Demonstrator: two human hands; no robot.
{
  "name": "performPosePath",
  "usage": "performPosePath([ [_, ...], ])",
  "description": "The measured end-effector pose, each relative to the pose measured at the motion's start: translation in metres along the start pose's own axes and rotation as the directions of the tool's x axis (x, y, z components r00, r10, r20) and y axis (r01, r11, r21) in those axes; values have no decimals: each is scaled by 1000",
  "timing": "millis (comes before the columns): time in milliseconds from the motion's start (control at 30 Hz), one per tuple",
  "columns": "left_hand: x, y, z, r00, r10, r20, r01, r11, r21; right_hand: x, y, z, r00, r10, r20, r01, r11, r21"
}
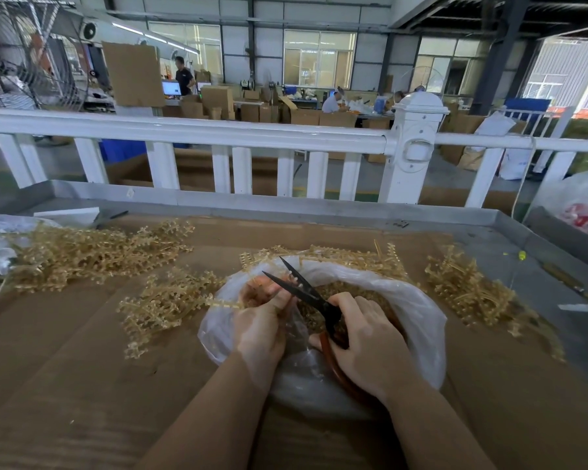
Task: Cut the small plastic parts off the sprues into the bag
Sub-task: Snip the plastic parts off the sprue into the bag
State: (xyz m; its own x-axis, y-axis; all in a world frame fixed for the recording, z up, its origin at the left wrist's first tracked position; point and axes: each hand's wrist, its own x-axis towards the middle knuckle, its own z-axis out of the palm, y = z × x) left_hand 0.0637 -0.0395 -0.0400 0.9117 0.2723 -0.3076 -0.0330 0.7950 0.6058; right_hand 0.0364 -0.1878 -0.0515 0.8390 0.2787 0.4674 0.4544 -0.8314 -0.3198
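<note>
A clear plastic bag (pixel 418 310) lies open at the middle of the cardboard-covered table, part filled with small tan plastic parts (pixel 340 290). My left hand (pixel 258 323) grips a tan sprue (pixel 224 304) over the bag's left rim. My right hand (pixel 367 340) holds black scissors (pixel 299 286) by their red-brown handles. The blades are apart and point up and left, beside my left fingers. The part between the blades is too small to make out.
Heaps of tan sprues lie at the left (pixel 89 256), centre left (pixel 163 300), behind the bag (pixel 357 257) and at the right (pixel 469 293). A white fence (pixel 218 134) runs behind the table's metal rim (pixel 286 205). Another bag (pixel 581 205) stands far right.
</note>
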Motion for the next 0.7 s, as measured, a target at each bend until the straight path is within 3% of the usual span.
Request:
performPosePath([
  [300,6,-4,-2,998,3,55,-6,999,44,0,1,2,1000,13,-27,-12,999,33],
  [467,4,-2,-3,980,-29,198,25,999,24,1,-1,1,999,8,-32,-6,998,57],
  [700,8,-4,-5,960,-6,280,-1,1000,25,1,-2,-2,1000,5,-18,-4,999,34],
])
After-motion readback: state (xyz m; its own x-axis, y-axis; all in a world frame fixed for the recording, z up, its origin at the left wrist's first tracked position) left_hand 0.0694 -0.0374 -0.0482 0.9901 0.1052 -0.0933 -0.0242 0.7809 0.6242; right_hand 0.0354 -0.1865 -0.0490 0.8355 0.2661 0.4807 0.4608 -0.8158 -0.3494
